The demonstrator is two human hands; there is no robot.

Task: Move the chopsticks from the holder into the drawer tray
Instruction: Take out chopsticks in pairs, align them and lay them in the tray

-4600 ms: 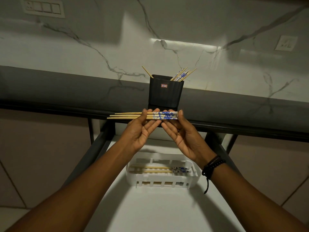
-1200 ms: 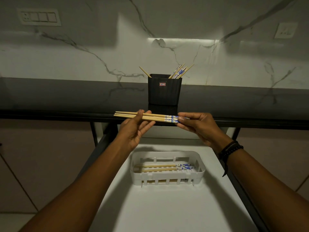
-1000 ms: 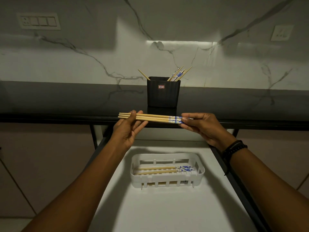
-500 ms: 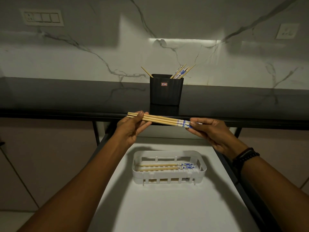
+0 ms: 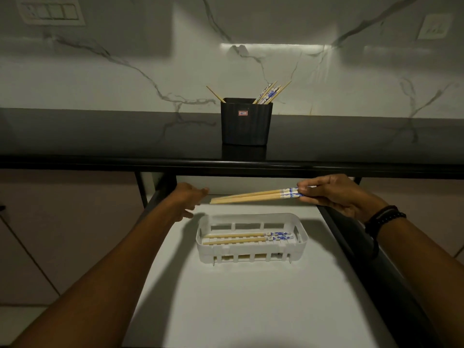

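Note:
My right hand [image 5: 336,194] pinches the blue-patterned ends of a small bundle of wooden chopsticks [image 5: 251,196], held level above the white slotted tray [image 5: 251,251]. The bare tips point left toward my left hand [image 5: 187,200], which is open and apart from them. Chopsticks in the tray [image 5: 247,237] lie lengthwise with blue ends to the right. The black holder [image 5: 246,123] stands on the dark counter behind, with several chopsticks [image 5: 270,92] sticking out of it.
The tray sits in an open white drawer [image 5: 238,297] below the black counter edge [image 5: 100,163]. Dark drawer rails run along both sides. A marbled wall with switch plates [image 5: 51,12] rises behind the counter.
My left hand let go of the bundle and moved left and down. My right hand carried the chopsticks lower, from the counter edge to just above the tray.

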